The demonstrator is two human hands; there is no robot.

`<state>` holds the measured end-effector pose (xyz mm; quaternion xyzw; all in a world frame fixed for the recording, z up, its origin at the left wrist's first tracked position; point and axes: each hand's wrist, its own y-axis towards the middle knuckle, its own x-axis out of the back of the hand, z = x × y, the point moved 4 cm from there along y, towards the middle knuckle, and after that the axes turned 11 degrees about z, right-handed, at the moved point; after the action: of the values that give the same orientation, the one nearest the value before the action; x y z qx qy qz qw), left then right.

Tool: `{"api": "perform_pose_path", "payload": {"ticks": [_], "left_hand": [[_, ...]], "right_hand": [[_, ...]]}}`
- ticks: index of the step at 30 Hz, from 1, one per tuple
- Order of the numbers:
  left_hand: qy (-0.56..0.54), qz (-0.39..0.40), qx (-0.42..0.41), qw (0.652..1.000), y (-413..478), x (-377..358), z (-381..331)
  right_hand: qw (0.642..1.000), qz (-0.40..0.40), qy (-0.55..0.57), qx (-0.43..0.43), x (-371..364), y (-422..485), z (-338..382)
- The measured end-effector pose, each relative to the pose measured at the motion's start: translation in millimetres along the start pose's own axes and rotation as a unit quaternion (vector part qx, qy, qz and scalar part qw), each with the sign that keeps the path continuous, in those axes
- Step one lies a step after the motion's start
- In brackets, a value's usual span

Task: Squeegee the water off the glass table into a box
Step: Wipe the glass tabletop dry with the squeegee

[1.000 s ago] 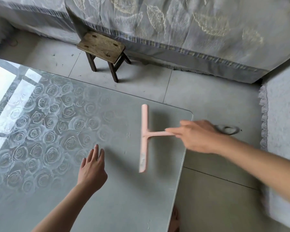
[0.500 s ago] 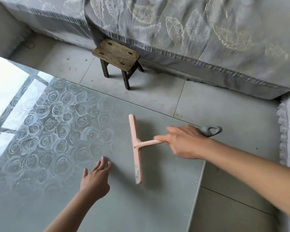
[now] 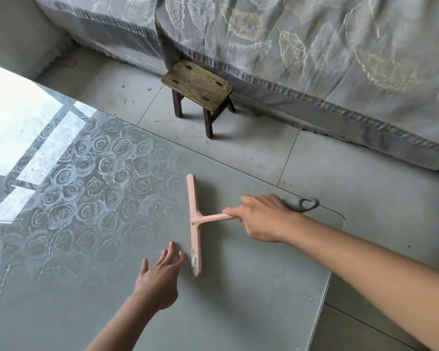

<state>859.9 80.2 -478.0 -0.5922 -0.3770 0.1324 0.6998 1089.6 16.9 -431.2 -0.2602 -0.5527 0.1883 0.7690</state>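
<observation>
Right hand (image 3: 261, 219) fingers curled round squeegee (image 3: 195, 224) handle | blade lies near-to-far on bench (image 3: 251, 300) | left hand (image 3: 160, 279) fingers straight, just left of blade | no box visible

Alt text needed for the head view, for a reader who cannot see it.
A person's right hand grips the handle of a pink squeegee held across a rose-patterned glass table, the left hand open just beside its blade. Beyond, a small wooden stool stands on the tiled floor by leaf-patterned fabric.
</observation>
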Motion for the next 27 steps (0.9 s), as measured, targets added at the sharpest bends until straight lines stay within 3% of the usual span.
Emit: {"api": "perform_pose_path", "payload": {"ticks": [3, 10, 13, 16, 19, 22, 27], "left_hand": [[-0.001, -0.001, -0.003, 1.0, -0.3, -1.9, -0.2], [-0.018, -0.009, -0.02, 1.0, -0.8, -2.7, 3.4], [-0.022, -0.012, -0.025, 0.999, -0.5, -0.4, 4.4], [-0.025, -0.014, -0.028, 0.999, -1.2, 0.0, 4.3], [-0.025, -0.018, -0.028, 0.999, -1.6, -1.9, 5.9], [-0.027, -0.026, -0.033, 0.999, -1.0, -4.6, 8.2], [-0.039, -0.035, -0.04, 0.998, -0.8, -6.9, 7.5]], "right_hand": [[0.999, -0.025, -0.026, 0.011, 14.0, -8.3, -16.1], [0.997, 0.042, -0.02, -0.059, 28.6, -51.8, -121.7], [0.998, 0.049, -0.015, -0.027, 23.0, -25.5, -102.5], [0.997, 0.046, -0.033, 0.047, 16.9, 21.4, -40.0], [0.995, 0.004, -0.058, 0.085, 31.4, 50.9, 10.3], [0.99, -0.018, -0.106, 0.09, 60.3, 50.5, -10.3], [0.986, 0.073, -0.152, -0.006, 95.0, 27.7, -95.4]]}}
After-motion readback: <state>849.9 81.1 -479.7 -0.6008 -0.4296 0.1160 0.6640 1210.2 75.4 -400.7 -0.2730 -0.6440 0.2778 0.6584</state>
